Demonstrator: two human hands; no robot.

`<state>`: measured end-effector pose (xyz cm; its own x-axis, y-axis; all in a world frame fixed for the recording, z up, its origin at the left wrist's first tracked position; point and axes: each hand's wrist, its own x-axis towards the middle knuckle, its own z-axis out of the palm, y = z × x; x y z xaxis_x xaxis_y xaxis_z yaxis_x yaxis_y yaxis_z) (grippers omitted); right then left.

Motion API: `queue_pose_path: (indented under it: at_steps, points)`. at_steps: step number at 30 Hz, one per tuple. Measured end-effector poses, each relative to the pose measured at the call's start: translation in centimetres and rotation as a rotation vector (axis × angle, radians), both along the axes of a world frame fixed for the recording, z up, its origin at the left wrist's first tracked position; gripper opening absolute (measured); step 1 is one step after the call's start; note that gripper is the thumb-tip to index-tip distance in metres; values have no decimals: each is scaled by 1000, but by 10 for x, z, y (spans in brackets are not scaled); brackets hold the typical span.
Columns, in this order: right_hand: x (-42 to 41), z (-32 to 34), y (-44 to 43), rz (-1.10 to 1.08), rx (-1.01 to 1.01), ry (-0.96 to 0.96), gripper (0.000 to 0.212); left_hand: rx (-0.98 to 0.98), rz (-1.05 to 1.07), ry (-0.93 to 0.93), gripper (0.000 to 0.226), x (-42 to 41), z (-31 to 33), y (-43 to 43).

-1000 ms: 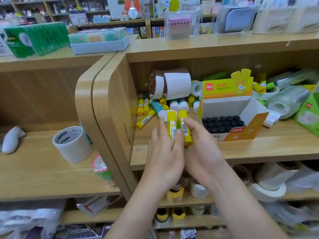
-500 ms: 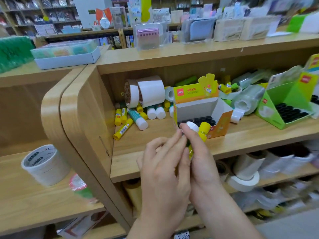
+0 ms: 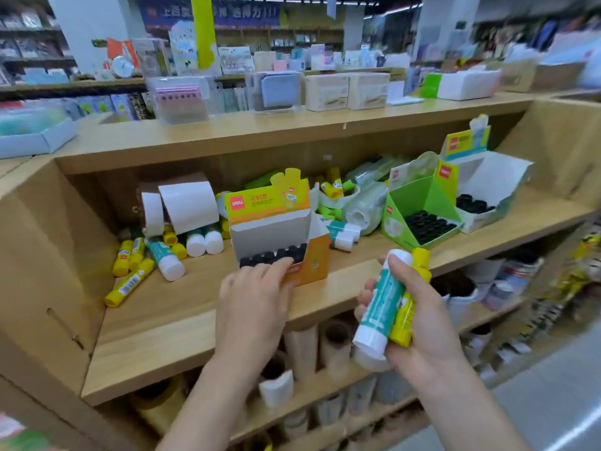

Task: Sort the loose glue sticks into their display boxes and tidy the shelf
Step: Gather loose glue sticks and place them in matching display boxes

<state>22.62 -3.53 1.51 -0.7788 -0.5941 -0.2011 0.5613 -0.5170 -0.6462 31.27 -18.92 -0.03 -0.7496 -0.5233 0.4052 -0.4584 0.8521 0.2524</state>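
My right hand (image 3: pixel 419 323) grips a teal glue stick (image 3: pixel 379 304) with white caps and a yellow glue stick (image 3: pixel 411 301) side by side, in front of the shelf edge. My left hand (image 3: pixel 253 294) rests with straight fingers on the front lip of the orange display box (image 3: pixel 312 255), which holds a row of black-capped sticks. Loose yellow glue sticks (image 3: pixel 130 281) and teal ones (image 3: pixel 164 258) lie at the shelf's left end. A green display box (image 3: pixel 419 206) and a white box (image 3: pixel 487 193) with black caps stand to the right.
White tape rolls (image 3: pixel 185 203) stand at the back left of the wooden shelf (image 3: pixel 195 307). Clear tape rolls (image 3: pixel 361 206) and more loose sticks lie behind the orange box. Rolls fill the shelf below. Boxed stationery lines the top ledge.
The view swung right. My hands came apart: the right hand moved right and down with the two sticks, and the left hand reached onto the orange box's front.
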Motion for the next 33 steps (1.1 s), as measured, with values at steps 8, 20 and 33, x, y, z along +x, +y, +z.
queue_pose_path:
  at_steps: [8, 20, 33]
  points:
    - [-79, -12, 39, 196, 98, 103, 30, -181, 264, 410, 29, -7, -8, 31]
    - [-158, -22, 84, 439, 85, 134, 38, 78, 483, -160, 33, -160, -4, 77]
    - [-146, -32, 93, 658, 54, -13, 26, 1326, 187, 808, 28, -93, -2, 198]
